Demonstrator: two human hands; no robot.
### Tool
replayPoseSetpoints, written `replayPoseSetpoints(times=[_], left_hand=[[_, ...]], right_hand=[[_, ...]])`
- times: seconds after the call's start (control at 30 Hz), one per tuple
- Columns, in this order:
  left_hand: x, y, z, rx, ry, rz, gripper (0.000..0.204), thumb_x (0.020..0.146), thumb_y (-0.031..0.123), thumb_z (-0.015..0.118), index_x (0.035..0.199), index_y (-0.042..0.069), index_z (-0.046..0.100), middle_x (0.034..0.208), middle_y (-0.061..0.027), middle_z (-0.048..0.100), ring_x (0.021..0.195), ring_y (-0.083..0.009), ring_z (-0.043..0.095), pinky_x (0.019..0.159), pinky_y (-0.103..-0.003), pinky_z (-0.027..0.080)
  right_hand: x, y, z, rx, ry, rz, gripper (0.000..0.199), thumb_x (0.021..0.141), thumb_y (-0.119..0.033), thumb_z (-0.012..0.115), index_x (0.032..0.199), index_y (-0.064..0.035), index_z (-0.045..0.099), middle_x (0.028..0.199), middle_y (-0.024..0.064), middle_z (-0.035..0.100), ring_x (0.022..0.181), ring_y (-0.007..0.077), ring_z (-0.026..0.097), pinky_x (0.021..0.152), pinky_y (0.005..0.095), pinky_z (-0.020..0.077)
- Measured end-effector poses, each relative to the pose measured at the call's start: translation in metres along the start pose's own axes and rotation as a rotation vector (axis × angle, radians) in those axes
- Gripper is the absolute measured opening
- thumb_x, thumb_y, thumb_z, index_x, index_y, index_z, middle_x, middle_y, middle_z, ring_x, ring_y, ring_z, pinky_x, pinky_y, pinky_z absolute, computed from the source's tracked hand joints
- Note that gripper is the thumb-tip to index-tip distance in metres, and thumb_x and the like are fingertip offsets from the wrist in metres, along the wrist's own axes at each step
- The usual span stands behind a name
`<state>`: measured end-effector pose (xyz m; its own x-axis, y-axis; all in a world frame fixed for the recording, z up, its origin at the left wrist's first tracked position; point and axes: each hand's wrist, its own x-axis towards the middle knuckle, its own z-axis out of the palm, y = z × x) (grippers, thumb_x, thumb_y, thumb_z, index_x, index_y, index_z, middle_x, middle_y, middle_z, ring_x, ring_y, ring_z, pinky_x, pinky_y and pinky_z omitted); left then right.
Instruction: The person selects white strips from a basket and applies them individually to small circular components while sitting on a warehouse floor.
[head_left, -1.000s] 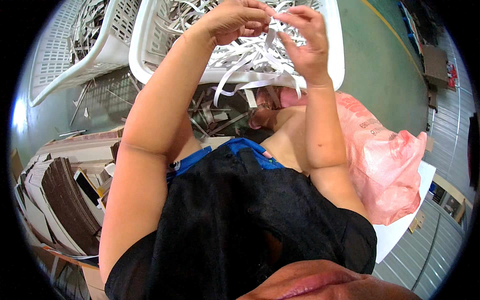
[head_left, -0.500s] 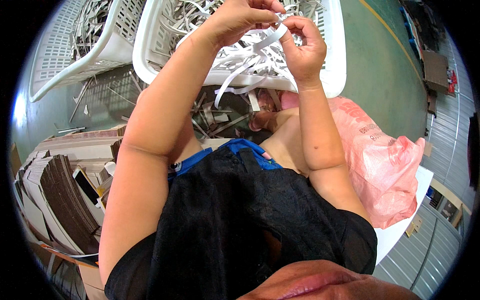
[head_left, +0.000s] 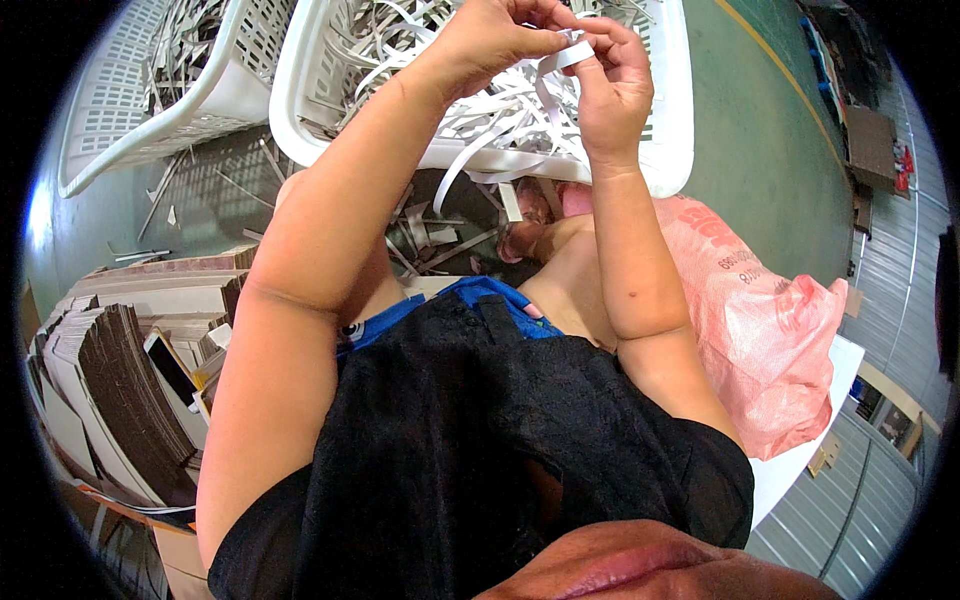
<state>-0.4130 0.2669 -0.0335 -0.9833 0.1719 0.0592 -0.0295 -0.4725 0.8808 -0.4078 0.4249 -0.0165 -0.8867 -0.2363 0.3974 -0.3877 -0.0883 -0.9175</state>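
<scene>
Over the far part of a white plastic basket, my two hands come together at the fingertips. My right hand is closed, with a white strip pinched between thumb and fingers. My left hand is closed too, its thumb and fingers meeting around the strip's end beside the right fingertips. From there the strip curls down toward the heap of loose white strips in the basket. What exactly lies between the fingertips is partly hidden by the fingers.
At the far left stands a second white basket with grey strips. Scraps litter the green floor by my feet. Stacked cardboard sheets and a phone are at my left; a pink woven sack is at my right.
Both hands have shifted slightly to the right, with the right fingertips a little higher. The held strip now bends in a shorter curl beside the right thumb.
</scene>
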Motion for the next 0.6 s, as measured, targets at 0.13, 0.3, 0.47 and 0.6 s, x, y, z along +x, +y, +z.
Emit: replayPoseSetpoints(times=[0.13,0.3,0.47,0.6], left_hand=[[-0.001,0.005,0.001,0.039,0.003,-0.059,0.018,0.081,0.006,0.072,0.097,0.002,0.066,0.085,-0.0003,0.064,0.073,-0.0075,0.058,0.066,-0.020,0.047],[-0.002,0.012,-0.011,-0.048,-0.087,-0.192,0.019,0.079,0.004,0.071,0.096,0.003,0.065,0.083,-0.0012,0.064,0.069,-0.0083,0.059,0.063,-0.020,0.047],[-0.001,0.011,-0.018,-0.042,-0.134,-0.238,0.019,0.078,0.002,0.069,0.097,0.002,0.065,0.083,-0.0019,0.065,0.070,-0.0089,0.060,0.062,-0.021,0.048],[0.000,0.010,-0.018,-0.057,-0.141,-0.218,0.019,0.079,0.002,0.069,0.097,0.001,0.066,0.085,-0.0019,0.066,0.073,-0.0089,0.061,0.066,-0.021,0.049]], right_hand=[[0.001,0.005,-0.011,-0.029,-0.130,-0.035,0.015,0.086,0.004,0.060,0.100,-0.0002,0.060,0.097,0.0046,0.062,0.085,0.0104,0.060,0.075,0.0246,0.0511],[0.003,-0.004,-0.020,-0.244,-0.257,-0.128,0.020,0.079,0.002,0.069,0.097,-0.0037,0.063,0.093,0.0030,0.065,0.084,0.0110,0.062,0.077,0.0245,0.0515],[0.003,-0.009,-0.022,-0.347,-0.254,-0.183,0.020,0.076,-0.003,0.075,0.094,-0.0053,0.066,0.090,0.0026,0.069,0.079,0.0105,0.065,0.075,0.0245,0.0526],[0.000,-0.012,-0.020,-0.347,-0.203,-0.155,0.019,0.077,-0.008,0.077,0.093,-0.0041,0.066,0.086,0.0028,0.070,0.077,0.0101,0.064,0.072,0.0237,0.0525]])
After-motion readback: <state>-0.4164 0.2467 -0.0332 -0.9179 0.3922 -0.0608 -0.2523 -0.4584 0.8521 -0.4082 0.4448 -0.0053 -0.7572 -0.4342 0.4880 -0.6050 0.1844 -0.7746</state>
